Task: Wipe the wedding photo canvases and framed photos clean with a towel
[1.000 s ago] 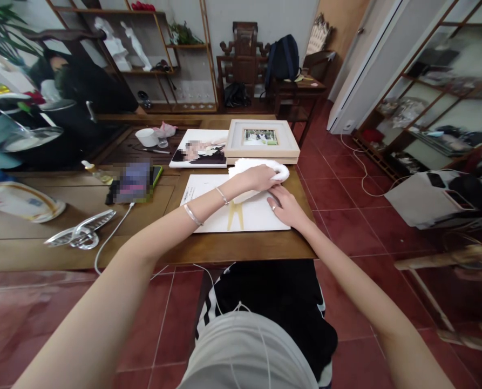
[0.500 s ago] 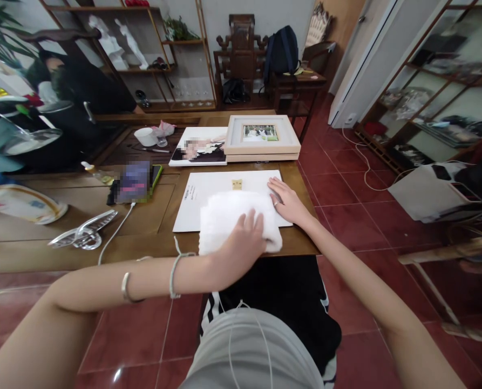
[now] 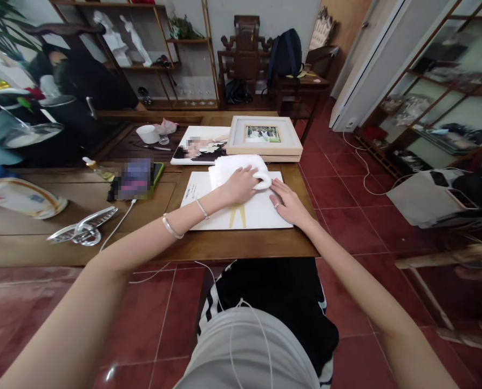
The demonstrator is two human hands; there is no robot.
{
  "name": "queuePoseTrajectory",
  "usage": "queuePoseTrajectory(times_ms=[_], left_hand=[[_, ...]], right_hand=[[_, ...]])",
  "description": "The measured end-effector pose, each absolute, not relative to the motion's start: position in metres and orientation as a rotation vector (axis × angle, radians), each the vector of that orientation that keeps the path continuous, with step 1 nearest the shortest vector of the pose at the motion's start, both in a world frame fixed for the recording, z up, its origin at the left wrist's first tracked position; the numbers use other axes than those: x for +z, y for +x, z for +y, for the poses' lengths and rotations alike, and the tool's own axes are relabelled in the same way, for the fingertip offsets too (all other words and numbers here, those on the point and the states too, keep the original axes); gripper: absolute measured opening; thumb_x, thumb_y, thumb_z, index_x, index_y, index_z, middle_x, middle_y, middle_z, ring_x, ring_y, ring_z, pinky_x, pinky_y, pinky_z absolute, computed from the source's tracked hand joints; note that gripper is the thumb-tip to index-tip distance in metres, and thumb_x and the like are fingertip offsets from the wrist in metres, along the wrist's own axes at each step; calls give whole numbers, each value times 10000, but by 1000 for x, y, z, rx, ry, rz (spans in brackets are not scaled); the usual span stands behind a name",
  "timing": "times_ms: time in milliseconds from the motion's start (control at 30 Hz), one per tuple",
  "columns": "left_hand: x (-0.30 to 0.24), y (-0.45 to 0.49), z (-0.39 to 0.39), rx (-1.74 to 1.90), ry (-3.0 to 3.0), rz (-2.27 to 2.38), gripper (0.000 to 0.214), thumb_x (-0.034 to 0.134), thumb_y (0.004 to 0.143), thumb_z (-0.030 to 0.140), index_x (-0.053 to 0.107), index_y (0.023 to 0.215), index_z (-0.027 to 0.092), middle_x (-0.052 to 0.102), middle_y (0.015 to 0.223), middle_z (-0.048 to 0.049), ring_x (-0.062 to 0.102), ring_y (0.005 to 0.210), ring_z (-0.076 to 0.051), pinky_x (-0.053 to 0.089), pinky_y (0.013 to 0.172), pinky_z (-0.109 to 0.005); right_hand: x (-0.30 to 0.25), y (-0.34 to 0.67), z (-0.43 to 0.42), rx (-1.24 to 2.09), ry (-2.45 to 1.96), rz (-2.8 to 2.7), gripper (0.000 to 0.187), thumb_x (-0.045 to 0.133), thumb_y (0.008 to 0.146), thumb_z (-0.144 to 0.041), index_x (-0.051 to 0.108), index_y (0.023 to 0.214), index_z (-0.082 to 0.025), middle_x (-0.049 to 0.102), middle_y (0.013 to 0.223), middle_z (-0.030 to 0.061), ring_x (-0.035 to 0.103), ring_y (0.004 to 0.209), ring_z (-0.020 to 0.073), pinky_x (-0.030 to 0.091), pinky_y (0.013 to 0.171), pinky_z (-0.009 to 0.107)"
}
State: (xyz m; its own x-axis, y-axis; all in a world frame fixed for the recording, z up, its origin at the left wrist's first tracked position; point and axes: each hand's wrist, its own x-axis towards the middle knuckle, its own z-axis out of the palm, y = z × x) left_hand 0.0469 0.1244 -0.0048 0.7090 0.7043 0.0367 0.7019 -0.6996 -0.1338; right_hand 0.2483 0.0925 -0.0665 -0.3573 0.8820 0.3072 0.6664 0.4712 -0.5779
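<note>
A folded white towel (image 3: 235,163) lies over the far part of a white board (image 3: 265,213) at the table's edge. My left hand (image 3: 241,185) presses down on the towel, its fingers curled into the cloth and a fold looping up beside them. My right hand (image 3: 288,204) rests flat with fingers stretched out on the board's right side, near the towel. Small dark print shows on the board's left part, and a yellow two-legged shape (image 3: 237,216) near its front edge. The towel and my left hand hide the board's far middle.
Behind the board lie a photo panel (image 3: 198,146) and stacked wooden photo frames (image 3: 265,146). To the left are a silver hair claw (image 3: 85,227), a phone (image 3: 137,178) on a white cable, a dropper bottle (image 3: 98,169) and a white cup (image 3: 147,134). A person in black (image 3: 90,86) sits across.
My left hand has slid the towel away from me, from the board's front edge to its far edge. The yellow legs are now uncovered, the gold bracket covered. My right hand stays nearly put.
</note>
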Motion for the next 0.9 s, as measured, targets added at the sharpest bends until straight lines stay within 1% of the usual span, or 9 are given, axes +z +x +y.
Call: queuePoseTrajectory(times_ms=[67, 133, 267, 367, 533, 633, 733, 833, 900], left_hand=[[-8, 45, 131, 17, -2780, -1130, 379, 478, 983, 269, 608, 1304, 116, 415, 1510, -214, 355, 1416, -368, 357, 1100, -512], [-11, 46, 125, 41, -2749, -1112, 371, 478, 969, 214, 615, 1299, 116, 383, 1532, -217, 326, 1430, -386, 336, 1109, -545], [-15, 56, 77, 104, -2642, -1110, 376, 451, 944, 118, 658, 1257, 119, 406, 1515, -231, 381, 1396, -425, 358, 1081, -588], [-15, 58, 22, 141, -2599, -1062, 346, 459, 955, 154, 700, 1199, 106, 457, 1476, -246, 447, 1345, -448, 403, 1046, -591], [-5, 46, -36, 157, -2699, -884, 302, 525, 918, 189, 740, 1130, 184, 461, 1498, -176, 426, 1374, -415, 432, 1061, -532], [0, 38, -22, 130, -2776, -928, 298, 521, 913, 162, 741, 1113, 173, 445, 1510, -175, 403, 1396, -389, 418, 1085, -492], [-1, 34, 21, 96, -2787, -1056, 334, 509, 911, 128, 701, 1185, 153, 428, 1520, -182, 383, 1411, -380, 387, 1101, -506], [-5, 30, 72, 42, -2820, -1112, 345, 515, 933, 213, 655, 1241, 149, 395, 1540, -179, 332, 1437, -373, 335, 1124, -528], [-6, 26, 101, 12, -2820, -1156, 347, 461, 964, 237, 633, 1247, 133, 422, 1518, -184, 368, 1418, -342, 346, 1115, -488]], right_hand=[[-66, 248, 92, 481, -1292, -2128, 470, 472, 935, -317, 560, 1379, -189, 498, 1494, 104, 360, 1454, 294, 273, 1211, 552], [-67, 248, 93, 485, -1287, -2132, 471, 471, 941, -333, 563, 1377, -182, 494, 1496, 110, 359, 1455, 294, 273, 1214, 545], [-69, 248, 94, 500, -1240, -2117, 449, 419, 962, -338, 576, 1364, -214, 506, 1490, 86, 367, 1451, 285, 273, 1216, 550], [-71, 249, 95, 496, -1247, -2099, 450, 380, 972, -330, 585, 1352, -204, 517, 1481, 85, 372, 1450, 269, 274, 1221, 535], [-71, 250, 95, 480, -1249, -2129, 454, 414, 960, -331, 582, 1352, -173, 500, 1491, 110, 363, 1455, 269, 274, 1220, 532], [-70, 250, 94, 483, -1245, -2132, 448, 428, 958, -328, 578, 1358, -194, 507, 1488, 98, 366, 1453, 274, 278, 1215, 545], [-69, 249, 94, 482, -1259, -2117, 446, 436, 956, -324, 578, 1362, -206, 514, 1482, 91, 372, 1449, 278, 272, 1218, 547], [-70, 249, 94, 478, -1267, -2111, 452, 443, 950, -313, 573, 1369, -208, 510, 1485, 87, 375, 1447, 278, 270, 1220, 548], [-71, 249, 94, 469, -1273, -2112, 451, 437, 948, -302, 575, 1368, -210, 514, 1483, 78, 379, 1446, 271, 276, 1219, 543]])
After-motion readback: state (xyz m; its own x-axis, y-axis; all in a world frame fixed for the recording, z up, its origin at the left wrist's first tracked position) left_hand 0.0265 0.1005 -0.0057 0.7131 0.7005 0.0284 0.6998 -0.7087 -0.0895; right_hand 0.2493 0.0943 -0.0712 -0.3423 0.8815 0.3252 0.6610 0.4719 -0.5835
